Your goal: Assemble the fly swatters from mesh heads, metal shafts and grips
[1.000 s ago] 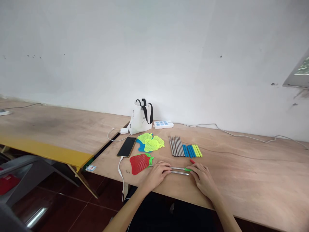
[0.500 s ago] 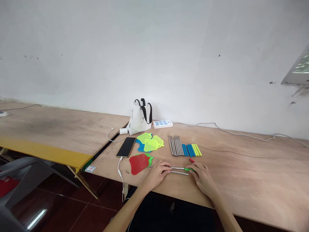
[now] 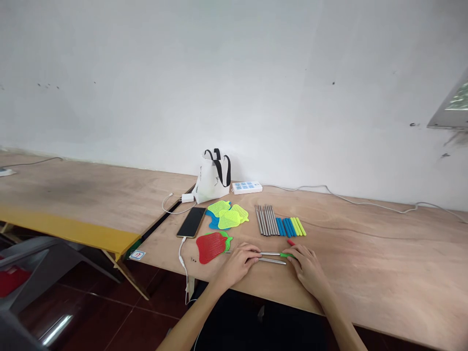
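Note:
My left hand lies over two thin metal rods, its fingers closed on the upper metal rod. The lower metal rod comes out from under my left fingers, nearly parallel to it. A green handle sleeve is at the right end of the upper rod, and my right hand holds it, covering part of it. The tip of a red handle sleeve shows just beyond my right fingers. Left of my left hand is a red fly swatter head, partly covering a green swatter head.
Farther back lie yellow swatter heads over blue ones, several metal rods, blue sleeves and yellow sleeves. A cabled phone, a white bag and a power strip stand left and behind.

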The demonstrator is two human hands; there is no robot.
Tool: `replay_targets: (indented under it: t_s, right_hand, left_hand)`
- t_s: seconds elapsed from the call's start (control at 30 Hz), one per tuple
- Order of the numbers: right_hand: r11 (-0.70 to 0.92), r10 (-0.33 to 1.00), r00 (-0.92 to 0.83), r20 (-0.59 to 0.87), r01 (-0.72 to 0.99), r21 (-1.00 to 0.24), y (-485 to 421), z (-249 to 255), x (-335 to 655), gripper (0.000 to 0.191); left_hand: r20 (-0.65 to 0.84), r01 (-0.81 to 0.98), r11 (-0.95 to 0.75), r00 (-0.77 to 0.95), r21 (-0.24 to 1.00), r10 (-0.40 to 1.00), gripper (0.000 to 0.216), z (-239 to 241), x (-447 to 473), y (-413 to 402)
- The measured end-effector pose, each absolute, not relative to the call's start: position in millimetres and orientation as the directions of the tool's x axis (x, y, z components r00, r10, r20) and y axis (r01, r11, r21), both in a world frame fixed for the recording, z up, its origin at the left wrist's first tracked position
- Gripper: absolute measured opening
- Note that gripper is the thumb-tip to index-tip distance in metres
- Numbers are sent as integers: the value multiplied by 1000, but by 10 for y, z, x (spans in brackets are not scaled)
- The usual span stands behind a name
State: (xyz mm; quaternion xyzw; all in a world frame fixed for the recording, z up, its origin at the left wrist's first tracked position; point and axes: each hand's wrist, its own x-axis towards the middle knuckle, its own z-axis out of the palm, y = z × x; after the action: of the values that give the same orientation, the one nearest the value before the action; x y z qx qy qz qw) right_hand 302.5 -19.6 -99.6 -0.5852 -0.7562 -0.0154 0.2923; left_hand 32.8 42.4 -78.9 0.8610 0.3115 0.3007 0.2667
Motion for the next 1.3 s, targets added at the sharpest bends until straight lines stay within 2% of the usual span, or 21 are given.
replay_targets:
  t_s: [0.33,0.67,0.93,1.3]
  right_hand:
    - [320,881,-151,449,888,-330,-212,-961,3013,34]
    - [310,903,-120,413,847,-432,-201,-964,3028,36]
    - [319,901,-138,411,853,-413,-208,-950,3008,34]
    - [329,868,-114,484,861,-387,-208,-956,3004,30]
  left_hand:
    - [351,362,-664,632,654,691,21,-804,322,435]
    - [336,395,-675,644,624,687,21,-804,322,420]
    - [319,442,-731,693,520,647,24,-706,320,358]
    - [355,484,-663,584,571,731,21,-743,343,373]
